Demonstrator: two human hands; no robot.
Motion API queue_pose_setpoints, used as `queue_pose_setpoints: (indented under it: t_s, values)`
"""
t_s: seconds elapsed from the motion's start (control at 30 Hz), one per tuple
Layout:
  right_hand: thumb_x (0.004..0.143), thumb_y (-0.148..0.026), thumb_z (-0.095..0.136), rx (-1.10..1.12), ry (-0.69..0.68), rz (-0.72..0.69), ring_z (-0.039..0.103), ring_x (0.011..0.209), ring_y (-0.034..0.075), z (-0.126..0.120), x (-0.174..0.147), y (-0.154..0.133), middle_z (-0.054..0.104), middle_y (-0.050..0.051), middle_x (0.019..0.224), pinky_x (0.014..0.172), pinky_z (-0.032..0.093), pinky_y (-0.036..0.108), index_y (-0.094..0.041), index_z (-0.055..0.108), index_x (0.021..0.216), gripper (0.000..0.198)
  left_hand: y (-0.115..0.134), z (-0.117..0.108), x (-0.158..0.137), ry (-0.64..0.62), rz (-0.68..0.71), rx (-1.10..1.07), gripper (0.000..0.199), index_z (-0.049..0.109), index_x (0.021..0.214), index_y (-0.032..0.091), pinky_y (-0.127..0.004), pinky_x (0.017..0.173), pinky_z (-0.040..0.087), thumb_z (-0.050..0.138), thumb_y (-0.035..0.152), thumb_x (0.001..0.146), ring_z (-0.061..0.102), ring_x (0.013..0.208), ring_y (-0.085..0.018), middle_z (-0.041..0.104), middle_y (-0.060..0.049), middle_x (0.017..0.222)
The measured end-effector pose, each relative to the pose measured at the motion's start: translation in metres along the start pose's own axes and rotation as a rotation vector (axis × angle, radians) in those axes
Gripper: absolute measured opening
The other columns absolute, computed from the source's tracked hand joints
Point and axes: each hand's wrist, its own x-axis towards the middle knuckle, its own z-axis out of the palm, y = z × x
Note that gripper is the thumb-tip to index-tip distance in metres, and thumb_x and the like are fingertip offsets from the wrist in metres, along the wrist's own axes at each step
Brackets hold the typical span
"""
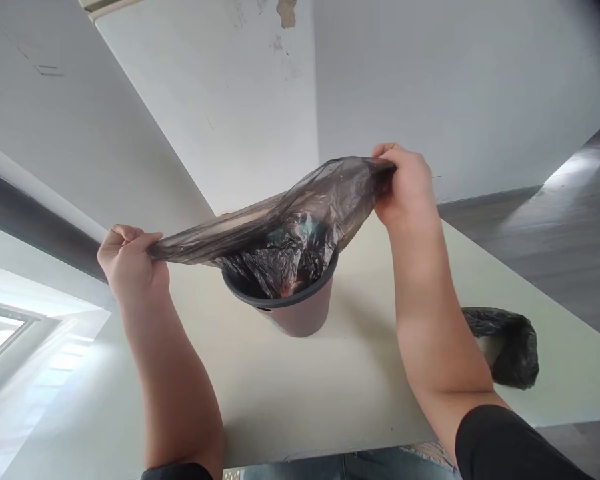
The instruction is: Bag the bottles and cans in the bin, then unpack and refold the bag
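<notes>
A thin black plastic trash bag (300,200) is stretched sideways between my two hands, above a small trash can (300,317) with a dark rim. My left hand (133,260) is closed on the bag's left end, out past the can. On the other side, my right hand (407,180) grips the right end, held higher than the left. The lower part of the bag hangs inside the can, with some coloured contents showing dimly through the plastic. What exactly lies in it cannot be made out.
The can stands on a pale table (360,393). A roll of black bags (513,350) lies at the right, partly behind my right forearm. White walls (260,100) meet in a corner beyond the table. A window (3,333) is at the left, grey floor (520,227) at the right.
</notes>
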Motion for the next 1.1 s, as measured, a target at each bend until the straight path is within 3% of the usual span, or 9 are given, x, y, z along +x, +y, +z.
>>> queue_pose_setpoints:
  t_s: [0.13, 0.23, 0.3, 0.37, 0.47, 0.6, 0.8, 0.97, 1.1]
  values:
    - [0.078, -0.044, 0.066, 0.054, -0.002, 0.016, 0.044, 0.062, 0.018, -0.009, 0.003, -0.001, 0.046, 0.001, 0.075, 0.053, 0.037, 0.033, -0.028, 0.057, 0.085, 0.020, -0.003, -0.012, 0.001, -0.110, -0.070, 0.308, 0.028, 0.045, 0.076, 0.020, -0.023, 0.064, 0.040, 0.073, 0.021, 0.073, 0.048, 0.066, -0.007, 0.049, 0.008, 0.069]
    - [0.083, -0.049, 0.068, -0.014, -0.035, 0.000, 0.048, 0.065, 0.018, -0.020, 0.001, -0.006, 0.049, 0.002, 0.077, 0.054, 0.044, 0.033, -0.028, 0.059, 0.087, 0.023, -0.007, -0.013, -0.003, -0.533, -0.212, 0.651, 0.019, 0.065, 0.088, 0.022, -0.025, 0.068, 0.051, 0.076, 0.034, 0.078, 0.065, 0.086, -0.018, 0.069, 0.003, 0.082]
    - [0.090, -0.068, 0.062, -0.144, -0.154, -0.016, 0.060, 0.079, 0.022, -0.028, -0.002, -0.012, 0.059, 0.004, 0.086, 0.064, 0.053, 0.037, -0.028, 0.063, 0.088, 0.040, -0.012, -0.011, -0.005, -0.837, -0.293, 0.659, 0.027, 0.072, 0.096, 0.024, -0.031, 0.075, 0.058, 0.079, 0.044, 0.079, 0.071, 0.099, -0.025, 0.076, -0.001, 0.088]
    - [0.088, -0.080, 0.059, -0.225, -0.352, -0.039, 0.065, 0.096, 0.027, -0.035, -0.006, -0.019, 0.066, 0.006, 0.097, 0.076, 0.058, 0.040, -0.028, 0.066, 0.089, 0.052, -0.018, -0.008, -0.006, -0.974, -0.289, 0.572, 0.039, 0.076, 0.107, 0.026, -0.039, 0.087, 0.063, 0.083, 0.049, 0.077, 0.072, 0.112, -0.032, 0.080, -0.006, 0.100]
    - [0.074, -0.080, 0.076, -0.270, -0.647, -0.101, 0.066, 0.110, 0.031, -0.044, -0.007, -0.020, 0.073, 0.007, 0.108, 0.087, 0.060, 0.044, -0.029, 0.071, 0.102, 0.059, -0.023, -0.005, -0.004, -0.920, -0.188, 0.432, 0.059, 0.075, 0.129, 0.028, -0.049, 0.107, 0.058, 0.087, 0.052, 0.076, 0.067, 0.130, -0.037, 0.077, -0.010, 0.130]
    - [0.061, -0.074, 0.088, -0.239, -0.816, -0.123, 0.068, 0.115, 0.035, -0.045, 0.008, 0.016, 0.076, 0.010, 0.115, 0.088, 0.060, 0.049, -0.028, 0.071, 0.120, 0.077, -0.025, 0.002, -0.005, -0.973, -0.035, 0.178, 0.085, 0.057, 0.157, 0.032, -0.052, 0.128, 0.041, 0.083, 0.064, 0.083, 0.046, 0.154, -0.037, 0.054, -0.009, 0.164]
    - [0.059, -0.052, 0.099, -0.072, -1.063, -0.092, 0.068, 0.123, 0.040, -0.015, 0.024, 0.073, 0.075, 0.011, 0.130, 0.102, 0.059, 0.053, -0.027, 0.073, 0.131, 0.080, -0.039, 0.033, -0.012, -0.994, 0.163, -0.077, 0.085, 0.071, 0.144, 0.024, -0.059, 0.130, 0.037, 0.088, 0.069, 0.074, 0.048, 0.152, -0.043, 0.064, -0.015, 0.153]
    - [0.062, -0.059, 0.099, 0.295, -1.142, -0.359, 0.042, 0.156, 0.038, 0.017, 0.005, 0.049, 0.044, 0.009, 0.170, 0.128, 0.038, 0.055, -0.036, 0.040, 0.167, 0.123, -0.030, 0.053, -0.022, -0.898, 0.170, -0.369, 0.065, 0.070, 0.144, 0.029, -0.053, 0.137, 0.026, 0.077, 0.064, 0.090, 0.032, 0.163, -0.038, 0.047, -0.008, 0.169]
    - [0.059, -0.066, 0.097, 0.319, -1.108, -0.392, 0.039, 0.157, 0.037, 0.032, -0.008, 0.035, 0.039, 0.009, 0.172, 0.127, 0.038, 0.055, -0.034, 0.056, 0.153, 0.107, -0.023, 0.066, -0.033, -0.753, 0.120, -0.512, 0.050, 0.078, 0.129, 0.030, -0.059, 0.136, 0.026, 0.074, 0.064, 0.092, 0.038, 0.159, -0.039, 0.060, -0.007, 0.158]
